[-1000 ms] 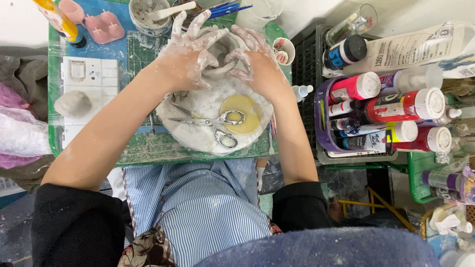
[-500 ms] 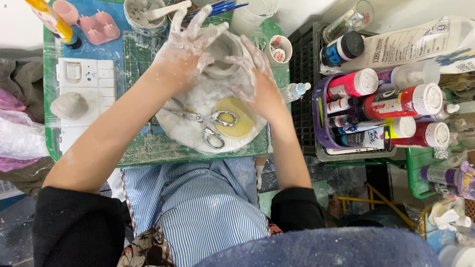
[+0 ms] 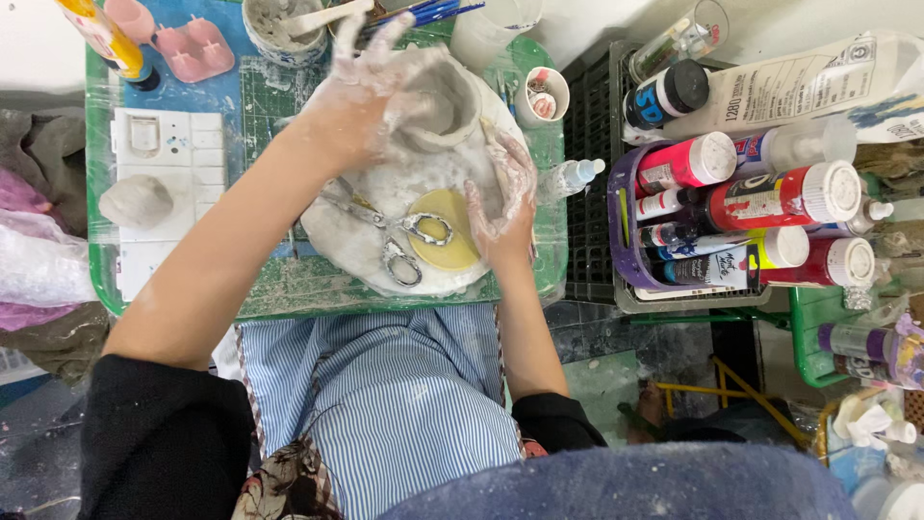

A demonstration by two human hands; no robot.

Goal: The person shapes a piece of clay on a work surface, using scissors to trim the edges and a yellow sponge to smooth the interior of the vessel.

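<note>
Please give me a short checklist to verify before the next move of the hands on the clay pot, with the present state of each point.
1. Left hand touches the clay pot: ok.
2. Right hand steadies the round board at its edge: ok.
3. Pot wall even all around: cannot tell, the left hand hides part.
4. Scissors away from the pot: not ok, they lie on the board beside it.
5. Yellow disc away from the right hand: not ok, right beside it.

Bright, even light — left hand (image 3: pixel 361 91) motion-blurred.
</note>
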